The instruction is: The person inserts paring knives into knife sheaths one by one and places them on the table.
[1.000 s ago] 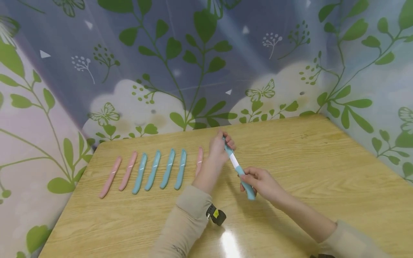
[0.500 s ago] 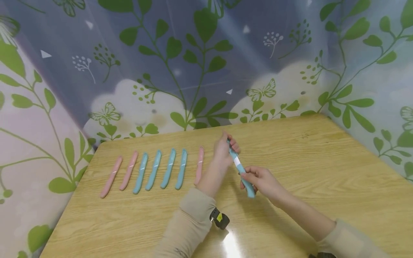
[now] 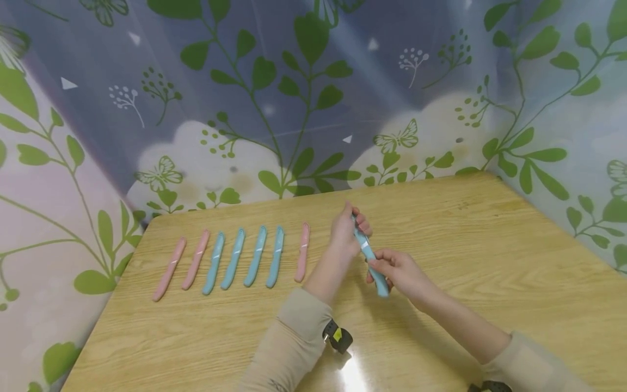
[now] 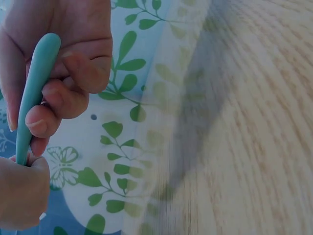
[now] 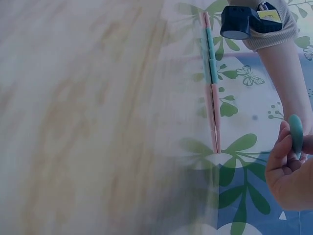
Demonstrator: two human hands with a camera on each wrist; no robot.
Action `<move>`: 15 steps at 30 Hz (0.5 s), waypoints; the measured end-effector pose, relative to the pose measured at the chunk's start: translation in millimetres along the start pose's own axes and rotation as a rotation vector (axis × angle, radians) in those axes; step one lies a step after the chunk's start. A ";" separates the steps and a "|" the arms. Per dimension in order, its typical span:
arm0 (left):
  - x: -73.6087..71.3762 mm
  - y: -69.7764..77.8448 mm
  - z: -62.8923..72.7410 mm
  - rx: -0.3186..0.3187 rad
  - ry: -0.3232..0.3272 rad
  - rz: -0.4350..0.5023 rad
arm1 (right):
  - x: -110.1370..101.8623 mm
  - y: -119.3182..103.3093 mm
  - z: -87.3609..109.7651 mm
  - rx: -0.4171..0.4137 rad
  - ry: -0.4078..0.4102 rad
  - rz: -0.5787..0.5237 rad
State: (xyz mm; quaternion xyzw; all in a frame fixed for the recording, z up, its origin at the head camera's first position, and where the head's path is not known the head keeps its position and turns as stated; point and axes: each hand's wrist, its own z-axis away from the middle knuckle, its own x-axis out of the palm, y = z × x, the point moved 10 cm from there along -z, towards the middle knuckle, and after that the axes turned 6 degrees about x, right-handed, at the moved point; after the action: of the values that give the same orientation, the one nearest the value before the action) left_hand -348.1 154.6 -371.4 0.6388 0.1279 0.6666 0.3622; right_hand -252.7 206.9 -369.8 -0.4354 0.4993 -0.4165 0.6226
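A blue folding-style or sheathed knife (image 3: 378, 280) is held at a slant above the table between both hands. Its far end is gripped by my left hand (image 3: 345, 231), whose fingers curl round it. My right hand (image 3: 403, 275) pinches the near, handle part between thumb and fingers. Only a short pale band shows between the two blue parts. In the left wrist view the rounded handle end (image 4: 46, 49) points up past the right fingers. The right wrist view shows that handle end (image 5: 296, 132) at the right edge. A pink knife (image 3: 303, 253) lies just left of my left forearm.
Several blue knives (image 3: 252, 256) lie in a row on the wooden table (image 3: 490, 261), left of the hands. Two pink knives (image 3: 168, 269) end the row at the far left. A patterned curtain (image 3: 235, 98) hangs behind the table.
The white blade section between the blue parts has shortened as the two parts came together. My left hand has moved slightly right and down towards the right hand, uncovering more of the nearby pink knife.
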 end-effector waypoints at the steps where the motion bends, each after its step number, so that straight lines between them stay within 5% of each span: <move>1: 0.0 -0.4 0.1 0.000 0.000 -0.004 | -0.4 0.5 -0.4 0.002 0.000 -0.001; 7: -2.2 1.1 0.5 0.018 -0.014 -0.117 | -2.3 1.6 -1.9 0.002 -0.011 0.023; 11: -2.7 10.4 4.4 0.098 -0.082 -0.516 | -4.7 -0.7 -1.9 -0.013 -0.014 0.106; 15: 8.5 17.7 17.4 0.189 -0.228 -0.986 | -11.7 -6.3 -2.0 -0.047 0.019 0.219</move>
State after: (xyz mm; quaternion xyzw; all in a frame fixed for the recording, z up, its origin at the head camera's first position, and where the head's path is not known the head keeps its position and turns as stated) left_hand -336.6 142.6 -351.1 0.6012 0.4333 0.3285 0.5856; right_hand -257.0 216.0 -360.9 -0.3887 0.5593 -0.3383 0.6494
